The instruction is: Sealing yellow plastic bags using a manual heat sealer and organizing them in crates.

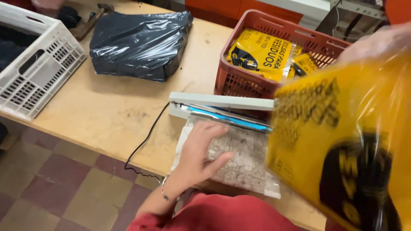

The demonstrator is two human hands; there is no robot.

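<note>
Yellow packet (342,141): a glossy yellow plastic pack with black print, blurred and close to the camera, filling the 3 to 5 o'clock part of the view, lifted off the bench.
Handling, as a judgement: it looks light and floppy, with a slick film skin that could slide through a loose pinch; an edge or corner seam would give the surest hold, since the flat middle buckles.
Right hand (376,42): seen only as a pale blur behind clear film at 2 o'clock, at the packet's upper edge; it seems to carry the packet, but how its fingers stand I cannot tell.
Left hand (201,149): at 6 o'clock, fingers spread and laid flat, palm down, on the worn clear sheet (244,158) in front of the sealer; it pinches nothing.
Heat sealer (222,107): a pale bar with a blue strip at the middle of the view, its black cord (143,143) trailing to 7 o'clock over the bench edge.
Red crate (239,79): at 1 o'clock, just behind the sealer, holding more yellow packs.
Black bag (137,40): a crumpled glossy bundle at 11 o'clock.
White crate (38,72): at 9 o'clock, on the corner of the bench (107,111).
</note>
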